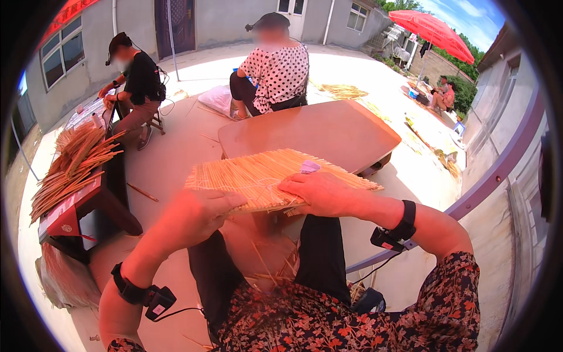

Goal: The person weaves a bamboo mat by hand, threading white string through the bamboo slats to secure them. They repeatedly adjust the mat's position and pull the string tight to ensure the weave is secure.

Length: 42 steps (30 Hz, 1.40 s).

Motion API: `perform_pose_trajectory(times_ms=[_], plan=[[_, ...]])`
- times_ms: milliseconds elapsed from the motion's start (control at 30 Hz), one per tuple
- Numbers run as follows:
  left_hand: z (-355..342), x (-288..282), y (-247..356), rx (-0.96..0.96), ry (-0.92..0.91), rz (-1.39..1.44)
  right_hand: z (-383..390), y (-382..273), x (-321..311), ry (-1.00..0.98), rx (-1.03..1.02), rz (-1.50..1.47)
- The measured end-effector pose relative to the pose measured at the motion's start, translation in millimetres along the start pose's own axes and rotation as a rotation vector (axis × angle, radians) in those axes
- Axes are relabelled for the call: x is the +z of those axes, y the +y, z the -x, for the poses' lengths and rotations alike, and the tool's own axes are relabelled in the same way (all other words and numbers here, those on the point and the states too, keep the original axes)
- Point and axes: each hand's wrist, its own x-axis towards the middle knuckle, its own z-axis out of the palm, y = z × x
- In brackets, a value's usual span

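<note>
A mat of straw-coloured stalks (258, 170), laid side by side and bound with thin thread, spans the space between my hands above my lap. My left hand (202, 211) grips its near left edge, fingers wrapped over the stalks. Farther right along the same edge, my right hand (319, 192) also has hold of the mat, with a small pale purple scrap (309, 166) just beyond its fingers. Whether that scrap is worn on a finger or lies on the mat, I cannot tell. The undersides of both hands are hidden.
A brown table (316, 132) stands just beyond the mat. To my left, a pile of loose stalks (76, 161) rests on a dark box-like stand (102, 205). Two people sit working ahead. A purple metal bar (498, 170) curves along my right; cut stalks litter the floor.
</note>
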Motion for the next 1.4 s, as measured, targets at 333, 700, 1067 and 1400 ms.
perform_pose_trajectory(times_ms=[333,700,1067,1400], plan=[[29,43,21,0.046,0.008,-0.074,19,5,46,0.051,-0.119,0.040],[65,129,5,0.069,0.047,-0.197,-17,-27,19,0.309,-0.055,-0.059],[65,132,3,0.034,0.079,-0.216,-51,53,72,0.326,0.235,-0.352],[64,131,3,0.036,0.076,-0.181,-17,105,161,0.600,0.448,-0.629]])
